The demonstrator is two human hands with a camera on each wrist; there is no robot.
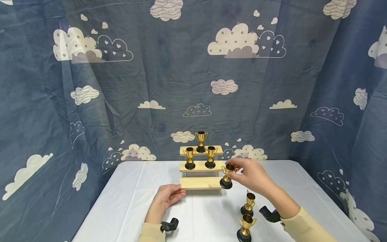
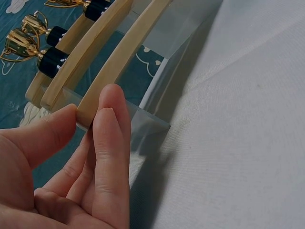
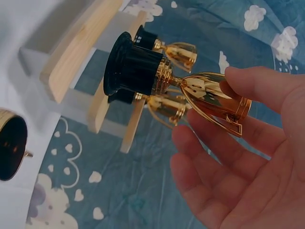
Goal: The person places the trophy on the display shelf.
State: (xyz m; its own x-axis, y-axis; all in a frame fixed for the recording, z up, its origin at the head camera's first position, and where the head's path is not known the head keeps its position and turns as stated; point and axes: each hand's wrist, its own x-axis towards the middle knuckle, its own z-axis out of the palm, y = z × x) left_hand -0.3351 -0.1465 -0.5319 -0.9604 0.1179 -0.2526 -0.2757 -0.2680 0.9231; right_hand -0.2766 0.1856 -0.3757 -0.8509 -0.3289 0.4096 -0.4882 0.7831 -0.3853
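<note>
A three-tier wooden display stand [image 1: 201,182] with clear side panels stands on the table. One gold trophy cup [image 1: 201,137] with a black base is on the top step, and two more, a left trophy [image 1: 189,157] and a right trophy [image 1: 210,156], are on the middle step. My left hand [image 1: 167,197] pinches the left end of the lowest step between thumb and fingers [image 2: 110,157]. Another gold trophy [image 3: 205,88] is held by its cup in my right hand [image 1: 249,172], upright beside the right end of the bare lowest step.
Two more trophies stand on the white tablecloth [image 1: 127,201] at the front right: a farther trophy [image 1: 248,203] and a nearer trophy [image 1: 245,228]. Behind the table hangs a blue curtain [image 1: 187,74] with cloud prints. Each wrist wears a black camera mount.
</note>
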